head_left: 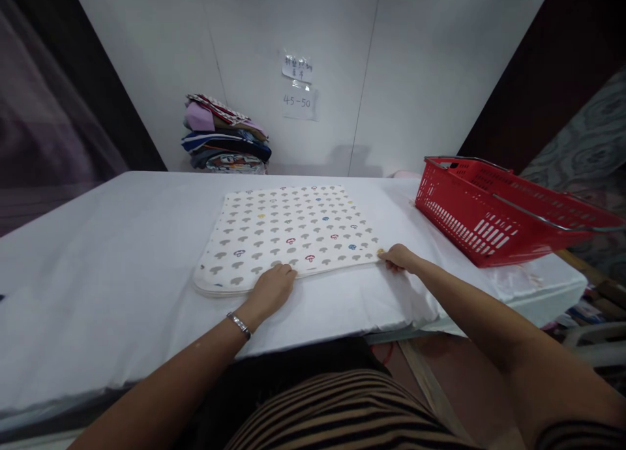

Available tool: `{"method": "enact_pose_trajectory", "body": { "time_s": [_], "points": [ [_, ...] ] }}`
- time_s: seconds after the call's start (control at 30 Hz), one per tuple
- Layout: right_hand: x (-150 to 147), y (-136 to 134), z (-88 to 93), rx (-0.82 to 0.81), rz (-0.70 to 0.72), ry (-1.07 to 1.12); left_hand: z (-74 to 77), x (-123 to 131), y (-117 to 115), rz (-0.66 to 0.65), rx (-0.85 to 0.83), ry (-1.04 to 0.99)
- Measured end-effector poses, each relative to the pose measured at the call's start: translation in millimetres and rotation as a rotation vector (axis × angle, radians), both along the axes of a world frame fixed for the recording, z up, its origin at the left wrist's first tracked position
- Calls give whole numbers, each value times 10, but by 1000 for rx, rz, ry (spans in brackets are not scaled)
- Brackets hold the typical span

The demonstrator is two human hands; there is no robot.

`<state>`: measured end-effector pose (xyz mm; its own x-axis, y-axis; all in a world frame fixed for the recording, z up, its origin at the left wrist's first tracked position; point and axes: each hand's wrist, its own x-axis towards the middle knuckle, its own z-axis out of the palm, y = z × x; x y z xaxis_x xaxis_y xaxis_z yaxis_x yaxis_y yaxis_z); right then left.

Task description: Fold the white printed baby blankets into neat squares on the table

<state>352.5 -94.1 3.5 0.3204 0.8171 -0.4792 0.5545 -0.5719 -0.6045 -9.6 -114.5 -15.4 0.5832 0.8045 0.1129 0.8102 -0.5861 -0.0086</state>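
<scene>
A folded white cloth printed with small grey, red, blue and yellow mushrooms lies flat on the white-covered table. My left hand is at the middle of its near edge, fingers curled over the fabric and closed on it. At the near right corner, my right hand pinches the same cloth. The thumbs and the undersides of both hands are mostly hidden. Along the near edge the layers of the fold show as a thin double line.
A red plastic basket with metal handles stands at the table's right end. Several folded fabrics are piled in a stack against the wall at the back left. Two paper labels are fixed to the white wall.
</scene>
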Motion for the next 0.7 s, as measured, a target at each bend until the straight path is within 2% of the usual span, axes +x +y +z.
{"method": "enact_pose_trajectory", "body": {
  "time_s": [0.17,0.33,0.43,0.5,0.63,0.7],
  "points": [
    [-41,41,-49,-38,-29,33,14,12,2,6,8,-15],
    [83,-72,79,161,13,71,81,39,-72,1,-17,-59],
    [279,-108,105,194,61,62,52,99,-126,-26,-18,-76],
    [423,-97,10,137,85,13,-21,141,-140,-66,-13,-55],
    [688,-43,-355,76,175,-28,-189,163,-149,-89,51,-30],
    [799,-14,-521,276,273,-170,-235,138,-160,-97,87,-29]
  ]
}}
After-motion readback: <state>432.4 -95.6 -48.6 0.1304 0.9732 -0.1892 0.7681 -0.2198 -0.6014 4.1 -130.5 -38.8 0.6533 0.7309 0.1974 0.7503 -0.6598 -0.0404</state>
